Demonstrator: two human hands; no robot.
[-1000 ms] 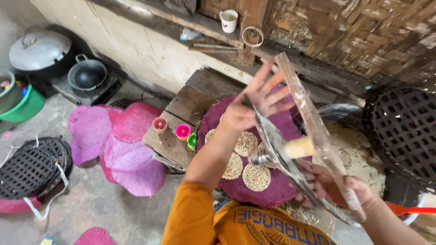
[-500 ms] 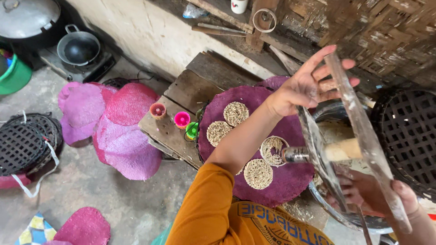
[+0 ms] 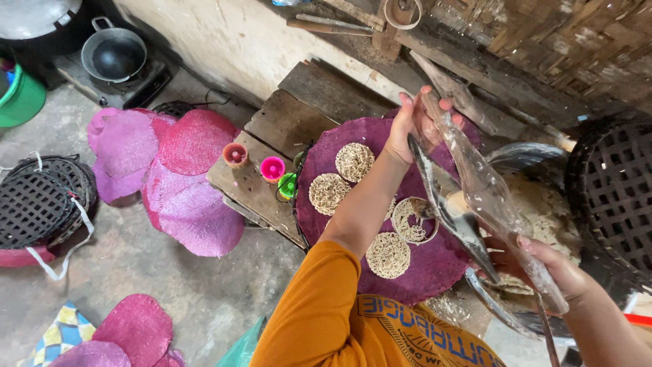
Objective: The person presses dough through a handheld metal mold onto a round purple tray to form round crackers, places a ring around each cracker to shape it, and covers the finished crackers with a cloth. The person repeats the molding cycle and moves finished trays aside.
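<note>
My left hand (image 3: 418, 126) reaches up over a round purple woven mat (image 3: 435, 268) and pinches the upper end of a long clear plastic sheet (image 3: 479, 187). My right hand (image 3: 553, 275) grips the sheet's lower end at the right. A dark metal strip (image 3: 445, 207) runs along the sheet's underside. On the mat lie three flat rounds of pale noodles (image 3: 354, 162). Another portion sits in a ring mould (image 3: 414, 219). A metal bowl of noodle mass (image 3: 543, 217) sits under the sheet.
The mat rests on a wooden board (image 3: 272, 136) with orange (image 3: 235, 155), pink (image 3: 272, 168) and green (image 3: 288, 185) small cups. Pink mats (image 3: 183, 183) lie on the floor. Black baskets stand left (image 3: 37, 204) and right (image 3: 611, 190). A wok (image 3: 114, 54) and green bucket (image 3: 20, 98) are far left.
My left hand had its fingers spread beside the sheet; now they are closed on its upper end. The sheet has swung more upright, and the view has shifted right.
</note>
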